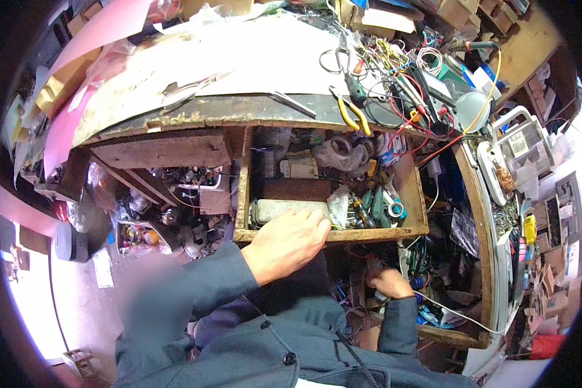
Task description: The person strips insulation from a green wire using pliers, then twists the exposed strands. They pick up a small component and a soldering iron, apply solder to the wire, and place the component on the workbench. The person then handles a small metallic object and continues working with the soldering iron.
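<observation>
Grips I can't tell: left hand [288,246] bends over the drawer's [388,235] edge, right hand [394,284] seems to search below, needing careful feeling next.

Looks like a repair workshop, prob. elec. work. Worn wood bench [233,114] at 12 o'clock, edge chipped & dark. On it, approx. 1 o'clock: pliers [350,115] w/ yellow handles & a tangle of wires [389,53]; test leads [412,94], red & blk, approx. 2. Open wood drawer [368,235] nr centre, w/ tape rolls [326,158], screwdrivers [363,211] & misc. hand tools. Bin [120,237] of sm. bits betw. 8 & 9. Trays [569,202] approx. 3, cartons [460,11] stacked betw. 1 & 2.
</observation>
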{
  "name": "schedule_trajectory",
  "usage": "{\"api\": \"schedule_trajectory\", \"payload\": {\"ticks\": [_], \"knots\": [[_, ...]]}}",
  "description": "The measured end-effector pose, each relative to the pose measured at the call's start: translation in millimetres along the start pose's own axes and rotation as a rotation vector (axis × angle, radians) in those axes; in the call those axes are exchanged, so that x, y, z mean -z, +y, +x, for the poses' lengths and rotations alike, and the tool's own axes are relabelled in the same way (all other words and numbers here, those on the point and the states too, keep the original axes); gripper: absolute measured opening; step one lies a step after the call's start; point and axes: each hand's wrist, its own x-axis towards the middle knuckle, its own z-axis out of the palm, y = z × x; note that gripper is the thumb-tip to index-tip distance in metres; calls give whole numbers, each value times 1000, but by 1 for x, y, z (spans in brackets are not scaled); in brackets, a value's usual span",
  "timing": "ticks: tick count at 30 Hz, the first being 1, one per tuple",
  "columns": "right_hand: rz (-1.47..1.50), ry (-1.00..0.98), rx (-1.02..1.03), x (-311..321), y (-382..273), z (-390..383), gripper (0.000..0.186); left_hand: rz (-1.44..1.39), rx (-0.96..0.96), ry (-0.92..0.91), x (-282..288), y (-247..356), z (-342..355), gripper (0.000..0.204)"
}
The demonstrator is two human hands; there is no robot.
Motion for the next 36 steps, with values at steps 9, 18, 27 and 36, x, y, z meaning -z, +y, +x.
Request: {"api": "schedule_trajectory", "payload": {"ticks": [9, 18, 27, 36], "knots": [[36, 439, 688, 150, -237, 6, 20, 49, 15, 150, -16, 0, -3, 21], [-148, 434, 516, 118, -304, 193, 43, 187, -34, -65, -11, 1, -11, 22], [125, 741, 995, 119, -284, 155, 33, -681, 375, 954, 21, 1, -32, 9], [155, 1018, 914, 131, -277, 85, 37, -1250, 559, 735, 38, -23, -8, 15]]}}
